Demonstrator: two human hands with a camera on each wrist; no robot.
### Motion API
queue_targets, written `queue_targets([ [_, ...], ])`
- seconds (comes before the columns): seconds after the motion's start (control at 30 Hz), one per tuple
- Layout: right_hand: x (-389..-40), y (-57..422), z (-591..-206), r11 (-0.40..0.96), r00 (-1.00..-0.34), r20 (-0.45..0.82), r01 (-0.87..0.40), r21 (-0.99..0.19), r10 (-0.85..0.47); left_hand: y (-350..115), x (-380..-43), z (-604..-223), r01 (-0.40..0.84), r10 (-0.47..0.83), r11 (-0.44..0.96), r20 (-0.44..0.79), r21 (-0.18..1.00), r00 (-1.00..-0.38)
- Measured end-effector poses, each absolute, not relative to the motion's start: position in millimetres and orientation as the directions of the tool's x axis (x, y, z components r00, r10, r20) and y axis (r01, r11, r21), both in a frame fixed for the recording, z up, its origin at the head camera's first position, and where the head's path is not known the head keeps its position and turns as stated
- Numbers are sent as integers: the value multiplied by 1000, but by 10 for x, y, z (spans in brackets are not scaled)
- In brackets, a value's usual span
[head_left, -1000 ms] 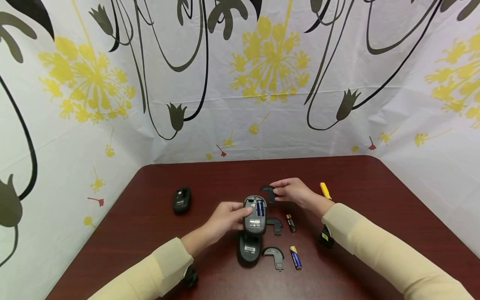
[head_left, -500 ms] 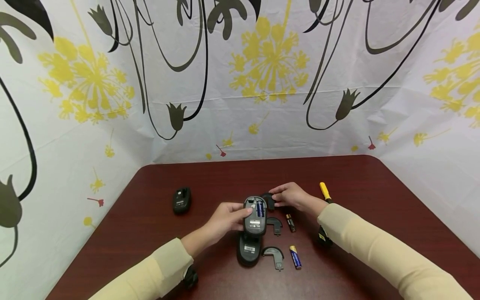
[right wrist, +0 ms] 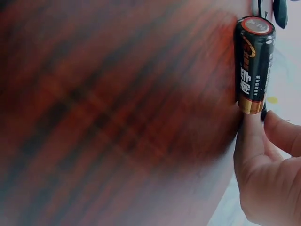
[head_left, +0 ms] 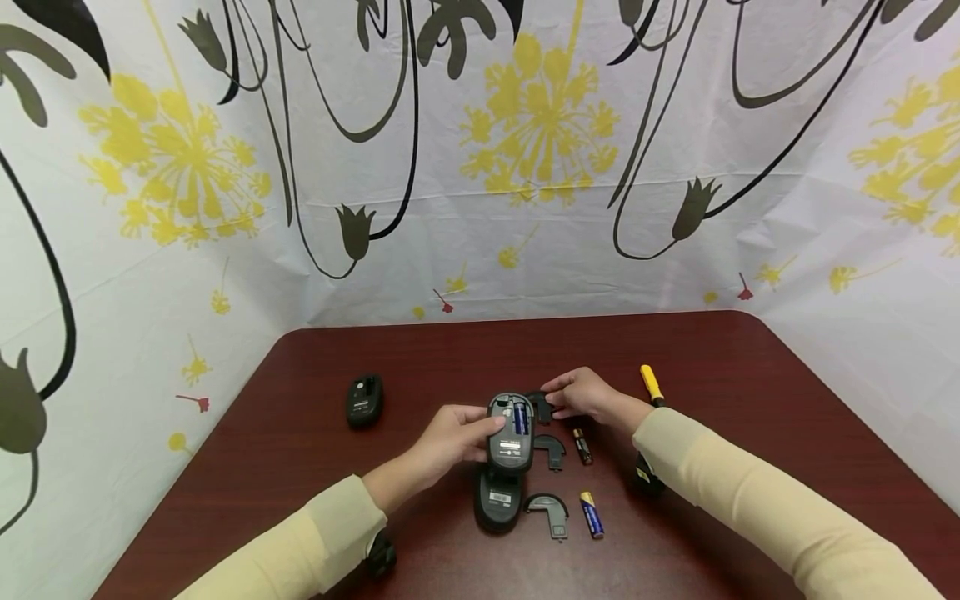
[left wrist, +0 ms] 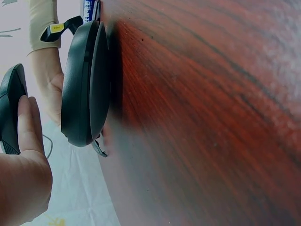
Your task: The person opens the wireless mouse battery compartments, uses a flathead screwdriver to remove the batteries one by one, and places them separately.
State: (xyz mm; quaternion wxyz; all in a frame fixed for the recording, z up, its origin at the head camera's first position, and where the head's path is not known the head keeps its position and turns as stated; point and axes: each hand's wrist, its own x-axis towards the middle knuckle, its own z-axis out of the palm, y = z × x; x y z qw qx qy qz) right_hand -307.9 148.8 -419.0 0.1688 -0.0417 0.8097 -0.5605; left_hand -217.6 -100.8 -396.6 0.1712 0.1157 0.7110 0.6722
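In the head view my left hand [head_left: 453, 437] grips a dark computer mouse [head_left: 510, 457], underside up, thumb on its edge. Its battery bay is uncovered, with blue batteries [head_left: 520, 417] inside. My right hand [head_left: 585, 393] pinches a dark curved battery cover [head_left: 542, 408] by its right side, just right of the held mouse's upper end. Another overturned mouse [head_left: 498, 504] lies on the table, partly below the held one. Beside the mice are two more curved covers, a nearer one [head_left: 557, 518] and a farther one [head_left: 554, 452]. The right wrist view shows a black-and-gold battery [right wrist: 254, 66] close by.
A blue battery [head_left: 591, 517] lies near the front, right of the nearer cover. To the left sits a third overturned mouse [head_left: 364, 402]. A yellow-handled tool [head_left: 651, 383] lies beyond my right forearm. Patterned white cloth [head_left: 420, 287] surrounds the brown table [head_left: 420, 358].
My right hand has brought the battery cover down toward me, from beyond the held mouse to beside its upper right edge. The left hand and its mouse have stayed in place.
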Motion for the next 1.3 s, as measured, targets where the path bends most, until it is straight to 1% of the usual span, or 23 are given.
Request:
queue_targets([
  [0.23, -3060, 1467, -4173, 460, -951, -193, 63, -886, -241, -999, -2181, -3984, -73, 394, 58, -90, 996, -915],
  [0.5, -3054, 1447, -4163, 501, -964, -172, 50, -864, -202, -1002, -2183, -3996, -75, 392, 59, -92, 995, -915],
  [0.83, -3045, 1436, -4163, 523, -975, -154, 47, -851, -162, -1017, -2188, -4027, -76, 400, 44, -87, 996, -912],
  [1.3, -3039, 1448, -4194, 510, -981, -138, 51, -859, -134, -1017, -2171, -4024, -76, 406, 23, -79, 997, -911],
])
